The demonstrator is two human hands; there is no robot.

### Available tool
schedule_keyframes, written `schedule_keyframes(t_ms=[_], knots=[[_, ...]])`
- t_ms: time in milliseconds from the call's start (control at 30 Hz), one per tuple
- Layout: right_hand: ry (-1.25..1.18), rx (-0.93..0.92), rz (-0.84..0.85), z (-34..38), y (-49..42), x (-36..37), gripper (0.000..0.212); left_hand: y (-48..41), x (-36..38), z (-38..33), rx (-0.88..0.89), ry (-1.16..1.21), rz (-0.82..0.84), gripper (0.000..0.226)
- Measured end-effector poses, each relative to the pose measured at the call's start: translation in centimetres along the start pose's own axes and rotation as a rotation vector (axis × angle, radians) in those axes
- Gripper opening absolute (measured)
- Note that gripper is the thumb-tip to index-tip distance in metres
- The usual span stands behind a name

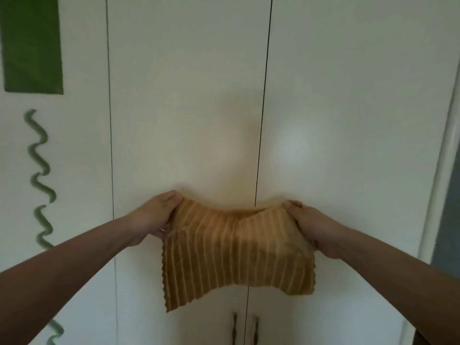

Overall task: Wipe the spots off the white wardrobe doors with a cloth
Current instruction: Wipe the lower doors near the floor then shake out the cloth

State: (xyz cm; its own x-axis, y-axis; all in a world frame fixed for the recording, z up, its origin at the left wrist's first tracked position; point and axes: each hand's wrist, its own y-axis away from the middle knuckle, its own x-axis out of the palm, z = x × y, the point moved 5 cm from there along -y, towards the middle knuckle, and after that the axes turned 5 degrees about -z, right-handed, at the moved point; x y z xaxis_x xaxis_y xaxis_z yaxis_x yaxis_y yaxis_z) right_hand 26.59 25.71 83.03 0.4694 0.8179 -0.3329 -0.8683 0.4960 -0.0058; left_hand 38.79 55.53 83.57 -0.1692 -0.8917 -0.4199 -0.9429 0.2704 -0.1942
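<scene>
I have the tan ribbed cloth (236, 255) stretched between both hands just in front of the wardrobe doors (184, 108), across the dark seam where the middle and right panels meet and above the two handles (245, 327). My left hand (154, 215) pinches the upper left corner, thumb on top and fingers curled behind the fabric; my right hand (316, 227) grips the upper right corner the same way, curled round the edge. Neither hand is loose, and neither holds anything else. I judge that holding it by the top corners lets the rest hang free, so I can flatten it or fold it into a pad before pressing it to the paint. The top edge sags between my hands, so the pull is light. I cannot make out any spots on the white surface from here; the glare patch on the right door may be hiding some. A green wavy decoration (39, 170) runs down the left panel, well apart from the cloth
</scene>
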Motion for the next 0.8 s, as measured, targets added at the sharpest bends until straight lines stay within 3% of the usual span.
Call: schedule_keyframes(t_ms=[67, 133, 200, 267, 300, 367, 400, 500, 600, 800], knots=[[-0.152, 0.144, 0.049, 0.0, 0.2, -0.3, 0.041, 0.2, 0.5, -1.0, -0.051, 0.027, 0.018, 0.037], [-0.329, 0.157, 0.124, 1.0, 0.3, -1.1, 0.035, 0.2, 0.4, -1.9, -0.14, 0.164, 0.058, 0.035], [-0.493, -0.005, 0.24, 3.4, 0.9, -2.2, 0.025, 0.4, -0.5, -3.9, -0.119, 0.323, 0.166, 0.033], [-0.55, -0.265, 0.347, 6.7, 2.1, -3.6, 0.025, 0.7, -2.3, -7.1, 0.072, 0.449, 0.237, 0.045], [-0.528, -0.398, 0.344, 8.4, 3.1, -4.3, 0.036, 1.1, -3.5, -8.8, 0.193, 0.487, 0.216, 0.055], [-0.439, -0.63, 0.209, 11.1, 5.2, -5.7, 0.064, 1.9, -6.2, -11.3, 0.398, 0.53, 0.083, 0.068], [-0.374, -0.755, 0.117, 12.3, 6.8, -6.1, 0.068, 2.3, -7.5, -12.0, 0.472, 0.554, 0.034, 0.071], [-0.189, -1.022, -0.116, 13.4, 10.3, -5.4, 0.058, 2.9, -9.0, -11.2, 0.566, 0.555, -0.057, 0.066], [-0.236, -0.99, -0.124, 12.7, 10.1, -3.4, 0.05, 2.1, -9.2, -9.1, 0.532, 0.496, -0.127, 0.038], [-0.188, -0.899, -0.17, 12.8, 7.6, -1.2, 0.06, 0.1, -12.2, -7.6, 0.455, 0.511, -0.025, 0.037]])
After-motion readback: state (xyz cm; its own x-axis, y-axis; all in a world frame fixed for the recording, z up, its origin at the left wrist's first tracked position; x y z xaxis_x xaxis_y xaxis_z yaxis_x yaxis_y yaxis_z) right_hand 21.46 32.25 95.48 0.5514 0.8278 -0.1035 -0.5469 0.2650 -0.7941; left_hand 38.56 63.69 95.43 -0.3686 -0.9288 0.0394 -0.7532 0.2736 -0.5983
